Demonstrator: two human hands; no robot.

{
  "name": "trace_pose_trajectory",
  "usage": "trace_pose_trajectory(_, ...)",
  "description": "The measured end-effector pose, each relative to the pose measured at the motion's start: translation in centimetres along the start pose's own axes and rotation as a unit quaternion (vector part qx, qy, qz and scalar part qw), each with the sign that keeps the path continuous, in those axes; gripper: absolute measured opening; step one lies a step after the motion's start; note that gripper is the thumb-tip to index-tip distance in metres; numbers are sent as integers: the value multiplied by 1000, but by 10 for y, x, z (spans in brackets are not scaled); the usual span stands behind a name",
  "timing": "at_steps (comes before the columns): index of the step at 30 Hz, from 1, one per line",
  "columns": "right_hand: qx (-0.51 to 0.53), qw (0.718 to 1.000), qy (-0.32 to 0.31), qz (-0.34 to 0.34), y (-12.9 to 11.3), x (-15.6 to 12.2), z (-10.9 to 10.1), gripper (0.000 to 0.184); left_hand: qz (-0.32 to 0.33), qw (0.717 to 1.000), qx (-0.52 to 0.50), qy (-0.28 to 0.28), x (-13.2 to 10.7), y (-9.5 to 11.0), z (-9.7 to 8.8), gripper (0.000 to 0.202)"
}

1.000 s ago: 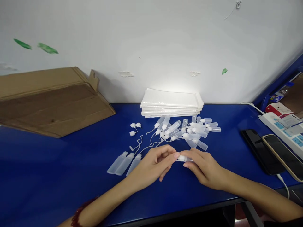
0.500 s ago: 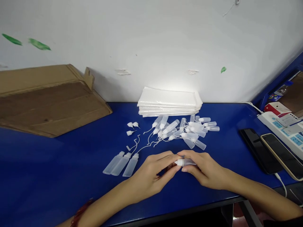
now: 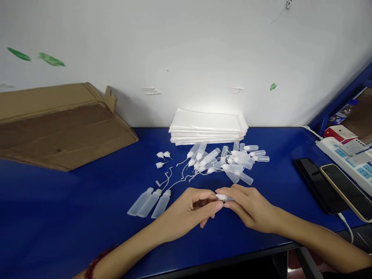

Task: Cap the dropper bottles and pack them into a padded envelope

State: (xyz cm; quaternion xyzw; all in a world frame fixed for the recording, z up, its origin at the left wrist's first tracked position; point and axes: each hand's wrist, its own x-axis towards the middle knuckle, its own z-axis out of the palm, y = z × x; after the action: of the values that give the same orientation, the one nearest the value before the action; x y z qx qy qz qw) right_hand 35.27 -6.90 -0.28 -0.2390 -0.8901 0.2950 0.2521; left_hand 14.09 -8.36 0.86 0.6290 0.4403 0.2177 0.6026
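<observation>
A small translucent squeeze bottle with a white pointed cap [image 3: 221, 197] lies between my hands above the table's front. My right hand [image 3: 251, 207] is closed round the bottle's body, which its fingers mostly hide. My left hand [image 3: 188, 213] is at the cap, its thumb and forefinger bent about the tip and its other fingers curled underneath. To the left lie several uncapped flat bottles [image 3: 162, 204] with thin curved tubes [image 3: 168, 176] at their necks. Loose white caps [image 3: 160, 165] sit beyond them. A pile of capped bottles [image 3: 209, 157] spreads behind my hands.
A stack of white plastic sleeves [image 3: 207, 122] stands against the wall. Brown cardboard [image 3: 64, 131] covers the back left. At the right are a black phone [image 3: 318, 186], a second phone [image 3: 345, 190] with a pale case, and a white power strip [image 3: 345, 157] with cables.
My left thumb and fingers have shifted round the cap, with the lower fingers now showing beneath. My right hand has slid forward over the bottle, covering more of it. The view has tilted slightly.
</observation>
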Motion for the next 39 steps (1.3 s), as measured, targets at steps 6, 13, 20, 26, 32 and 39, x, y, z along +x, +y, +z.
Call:
trace_pose_trajectory(6, -38, 999, 3, 13, 0, -1, 1, 32, -4, 999, -28, 29, 1, 0, -3, 28)
trace_pose_trajectory(13, -38, 999, -6, 28, 1, -1, 3, 32, 3, 996, -42, 77, 1, -3, -4, 34)
trace_pose_trajectory(20, -36, 999, -21, 34, -2, -2, 2, 32, -10, 996, 2, 94, 0, -2, -6, 44)
trace_pose_trajectory(26, -6, 1000, -6, 8, -5, -1, 2, 26, -25, 1000, -4, 14, 0, 0, 0, 37)
trace_pose_trajectory(32, 44, 997, -29, 48, -5, -2, 3, 23, -4, 1000, -11, 5, 2, 0, 4, 34)
trace_pose_trajectory(39, 222, 956, -62, 183, -7, 3, -2, 30, 12, 1000, -9, -7, 1, 0, 2, 23)
